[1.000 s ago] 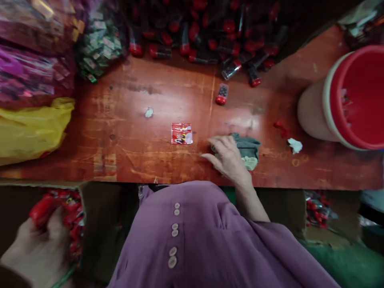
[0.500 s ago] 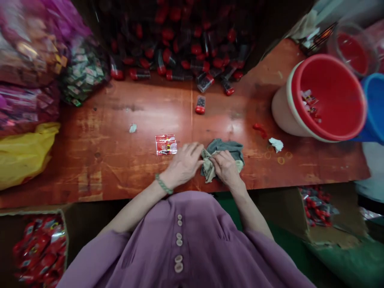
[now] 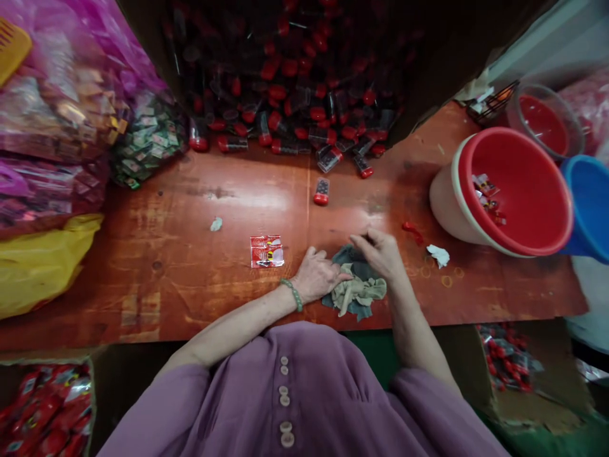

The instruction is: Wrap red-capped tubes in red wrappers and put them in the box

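A crumpled pale olive cloth (image 3: 354, 293) lies over a darker grey-green cloth (image 3: 359, 260) near the table's front edge. My left hand (image 3: 318, 275), with a green beaded bracelet (image 3: 293, 294) on the wrist, is at the left side of the cloths, fingers curled and one digit on the pale cloth. Above their right side is my right hand (image 3: 383, 254), its fingers drawn together; anything between the fingertips is too small to make out. Two joined red printed packets (image 3: 267, 252) lie left of my left hand. A small clear tube with a red cap (image 3: 321, 191) lies farther back.
A large box of red-capped tubes (image 3: 295, 95) opens at the back. Filled plastic bags (image 3: 52, 120) crowd the left. A red basin (image 3: 523, 184) in a pale bucket stands right, near rubber bands (image 3: 446, 281) and white scrap (image 3: 438, 255). Open cartons (image 3: 92, 406) flank me below.
My right hand has lifted off the cloths and moved up and right. The pale cloth is more spread out. My left hand stays at its left side. The whole view has shifted downward.
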`<move>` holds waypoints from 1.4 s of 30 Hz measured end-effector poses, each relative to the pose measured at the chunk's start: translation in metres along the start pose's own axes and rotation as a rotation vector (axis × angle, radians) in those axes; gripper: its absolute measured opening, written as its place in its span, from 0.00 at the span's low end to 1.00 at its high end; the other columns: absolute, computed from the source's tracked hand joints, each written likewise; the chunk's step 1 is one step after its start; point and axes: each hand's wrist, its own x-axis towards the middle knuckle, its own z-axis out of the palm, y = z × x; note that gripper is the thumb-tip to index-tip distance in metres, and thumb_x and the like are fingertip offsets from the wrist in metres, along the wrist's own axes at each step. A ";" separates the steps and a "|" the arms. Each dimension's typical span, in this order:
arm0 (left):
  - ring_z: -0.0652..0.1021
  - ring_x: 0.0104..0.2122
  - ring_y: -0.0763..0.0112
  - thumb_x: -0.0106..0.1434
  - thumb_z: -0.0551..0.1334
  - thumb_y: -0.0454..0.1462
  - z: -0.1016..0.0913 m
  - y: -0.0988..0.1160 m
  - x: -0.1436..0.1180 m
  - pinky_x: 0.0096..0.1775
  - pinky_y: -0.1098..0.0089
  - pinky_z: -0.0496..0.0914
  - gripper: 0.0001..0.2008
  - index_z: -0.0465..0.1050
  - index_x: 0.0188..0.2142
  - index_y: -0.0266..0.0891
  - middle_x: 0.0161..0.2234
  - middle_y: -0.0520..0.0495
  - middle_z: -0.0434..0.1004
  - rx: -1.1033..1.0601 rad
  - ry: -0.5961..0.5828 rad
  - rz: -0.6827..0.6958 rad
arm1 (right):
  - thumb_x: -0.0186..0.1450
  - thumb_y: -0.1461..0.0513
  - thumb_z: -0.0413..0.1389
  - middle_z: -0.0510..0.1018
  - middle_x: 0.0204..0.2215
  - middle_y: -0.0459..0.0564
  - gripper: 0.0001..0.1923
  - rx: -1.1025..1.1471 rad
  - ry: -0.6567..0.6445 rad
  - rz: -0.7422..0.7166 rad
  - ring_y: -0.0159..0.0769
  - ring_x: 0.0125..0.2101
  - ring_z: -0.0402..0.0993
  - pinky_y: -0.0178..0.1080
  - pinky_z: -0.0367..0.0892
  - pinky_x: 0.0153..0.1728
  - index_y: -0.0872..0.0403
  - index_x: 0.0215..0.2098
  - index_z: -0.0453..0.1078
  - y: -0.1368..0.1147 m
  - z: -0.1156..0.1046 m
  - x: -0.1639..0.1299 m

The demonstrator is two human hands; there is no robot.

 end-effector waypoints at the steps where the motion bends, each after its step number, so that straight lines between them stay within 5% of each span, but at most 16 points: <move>1: 0.74 0.34 0.58 0.69 0.52 0.53 -0.005 0.001 -0.002 0.38 0.58 0.62 0.27 0.76 0.29 0.34 0.27 0.38 0.77 0.013 0.004 0.014 | 0.66 0.58 0.54 0.77 0.26 0.47 0.11 -0.083 -0.006 -0.078 0.34 0.27 0.70 0.37 0.67 0.31 0.55 0.32 0.75 -0.004 0.001 0.019; 4: 0.75 0.42 0.56 0.70 0.52 0.48 -0.028 -0.003 -0.020 0.44 0.57 0.67 0.22 0.75 0.40 0.32 0.39 0.37 0.78 0.061 0.031 0.030 | 0.65 0.69 0.49 0.79 0.42 0.56 0.17 -0.437 -0.090 -0.290 0.43 0.43 0.73 0.47 0.67 0.46 0.56 0.48 0.74 -0.012 0.015 0.072; 7: 0.74 0.52 0.55 0.71 0.51 0.35 -0.055 -0.018 -0.050 0.54 0.56 0.68 0.16 0.70 0.51 0.29 0.51 0.32 0.75 0.114 0.072 -0.046 | 0.66 0.72 0.45 0.71 0.58 0.58 0.25 -0.663 -0.185 -0.388 0.51 0.58 0.63 0.56 0.63 0.52 0.52 0.58 0.67 -0.010 0.035 0.108; 12: 0.66 0.63 0.47 0.68 0.57 0.34 -0.076 -0.055 -0.093 0.61 0.50 0.65 0.21 0.65 0.58 0.25 0.60 0.25 0.65 0.175 0.030 -0.244 | 0.68 0.70 0.45 0.66 0.62 0.55 0.23 -0.710 -0.287 -0.507 0.51 0.64 0.54 0.61 0.53 0.58 0.51 0.59 0.64 -0.006 0.050 0.120; 16: 0.66 0.63 0.51 0.69 0.53 0.32 -0.071 -0.072 -0.104 0.61 0.50 0.65 0.17 0.70 0.54 0.31 0.60 0.30 0.67 0.115 0.036 -0.223 | 0.68 0.67 0.47 0.68 0.59 0.60 0.19 -0.655 -0.278 -0.512 0.51 0.61 0.59 0.61 0.51 0.60 0.56 0.57 0.64 -0.017 0.053 0.110; 21: 0.73 0.55 0.54 0.70 0.49 0.30 -0.065 -0.075 -0.102 0.55 0.51 0.70 0.18 0.73 0.52 0.34 0.54 0.32 0.73 0.108 0.100 -0.198 | 0.70 0.60 0.50 0.76 0.45 0.61 0.10 -0.475 -0.259 -0.378 0.49 0.48 0.71 0.55 0.62 0.52 0.58 0.45 0.67 -0.031 0.059 0.087; 26: 0.75 0.37 0.58 0.70 0.46 0.30 -0.068 -0.069 -0.100 0.41 0.58 0.72 0.18 0.75 0.44 0.32 0.36 0.36 0.76 0.228 0.091 -0.210 | 0.69 0.56 0.53 0.77 0.37 0.49 0.12 0.110 -0.250 -0.205 0.35 0.35 0.72 0.40 0.69 0.40 0.53 0.47 0.68 -0.051 0.064 0.043; 32: 0.73 0.33 0.62 0.70 0.48 0.30 -0.065 -0.068 -0.101 0.37 0.63 0.68 0.18 0.75 0.31 0.36 0.30 0.40 0.74 0.251 0.164 -0.201 | 0.66 0.50 0.57 0.75 0.30 0.42 0.16 0.658 -0.241 0.120 0.27 0.24 0.68 0.31 0.68 0.24 0.49 0.47 0.71 -0.071 0.070 -0.008; 38: 0.72 0.29 0.67 0.69 0.58 0.42 -0.058 -0.080 -0.103 0.34 0.66 0.67 0.16 0.75 0.28 0.37 0.27 0.46 0.75 0.089 0.315 -0.220 | 0.64 0.52 0.60 0.77 0.29 0.41 0.15 0.679 -0.190 0.175 0.26 0.22 0.68 0.32 0.69 0.24 0.49 0.47 0.74 -0.062 0.092 -0.030; 42: 0.74 0.31 0.68 0.70 0.57 0.43 -0.060 -0.082 -0.105 0.38 0.68 0.68 0.15 0.78 0.34 0.37 0.31 0.46 0.77 -0.061 0.298 -0.235 | 0.63 0.56 0.60 0.81 0.39 0.45 0.14 0.475 -0.128 0.089 0.33 0.35 0.76 0.38 0.73 0.40 0.50 0.46 0.76 -0.055 0.108 -0.030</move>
